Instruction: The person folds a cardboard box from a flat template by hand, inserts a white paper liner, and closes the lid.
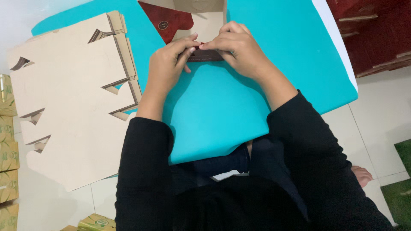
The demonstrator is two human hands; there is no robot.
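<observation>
Looking down from the head camera, I see black sleeves (145, 171) filling the bottom of the frame, with dark trousers (222, 164) between them and a bare foot (362, 174) at the lower right on pale floor tiles (385, 115).

Above the lap a turquoise sheet (214, 115) spreads across the middle and up to the top edge. Both forearms reach up over it to the upper centre.

My left hand (165, 68) sits just left of centre, fingers curled closed, thumb and forefinger pinching the near edge of a carton (205, 25). My right hand (237, 49) meets it from the right, fingertips touching the left ones, also pinched shut on that same edge. The carton lies on the sheet at the top centre, partly cut off by the frame: tan inside, dark red outside, with a red flap (165, 21) folded open on its left. I cannot tell exactly how the fold under the fingers lies.

At the left of the frame a stack of flat tan blanks (68, 107), with notched flaps along its right side, rests partly on the sheet and partly on the floor. Green-gold boxes (8, 158) line the far left edge and lower left corner. Dark red wooden shelving (372, 34) stands at the upper right.
</observation>
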